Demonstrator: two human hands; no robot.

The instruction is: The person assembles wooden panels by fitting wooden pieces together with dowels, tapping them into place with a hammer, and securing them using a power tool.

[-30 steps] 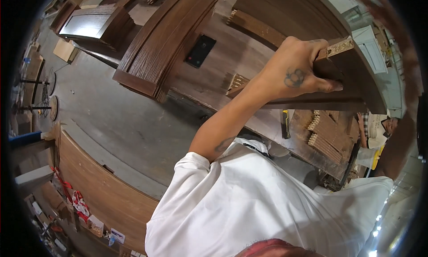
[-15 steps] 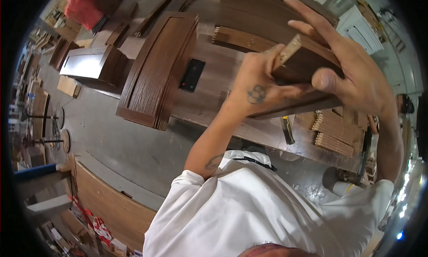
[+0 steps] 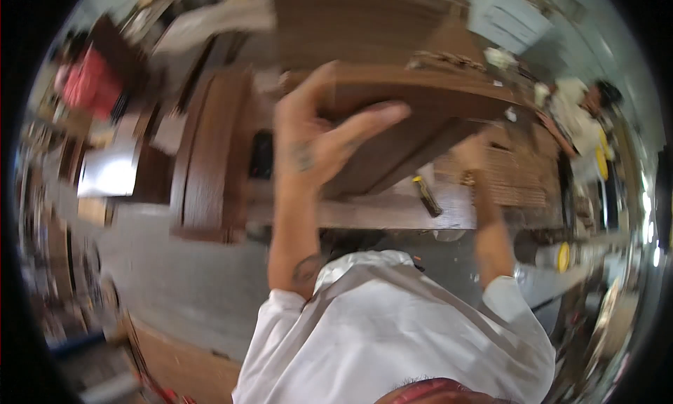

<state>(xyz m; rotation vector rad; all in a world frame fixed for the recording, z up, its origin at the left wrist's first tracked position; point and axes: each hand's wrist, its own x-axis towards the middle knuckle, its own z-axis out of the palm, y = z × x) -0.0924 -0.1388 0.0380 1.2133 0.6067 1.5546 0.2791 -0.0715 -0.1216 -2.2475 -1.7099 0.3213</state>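
Observation:
A dark brown wooden panel (image 3: pixel 420 99) is lifted at a tilt above the workbench (image 3: pixel 350 213). My left hand (image 3: pixel 308 134) is closed round its left end, thumb across the near face. My right hand (image 3: pixel 471 151) meets its lower edge further right; the fingers are smeared by motion and partly behind the panel, so their grip does not show. Below the panel, a yellow and black utility knife (image 3: pixel 426 196) lies on the bench. Several grooved brown wooden strips (image 3: pixel 515 176) are stacked right of my right hand.
A stack of framed brown panels (image 3: pixel 210 158) overhangs the bench's left end, beside a flat black device (image 3: pixel 261 153). Large brown boards (image 3: pixel 357 29) stand behind. One person in red (image 3: pixel 91 85) is at far left, another in a light shirt (image 3: pixel 571 116) at right.
The panel has swung from end-on to broadside. My right hand has dropped from its upper side to its lower edge; my left hand has moved left. The view has shifted, and a person shows at right.

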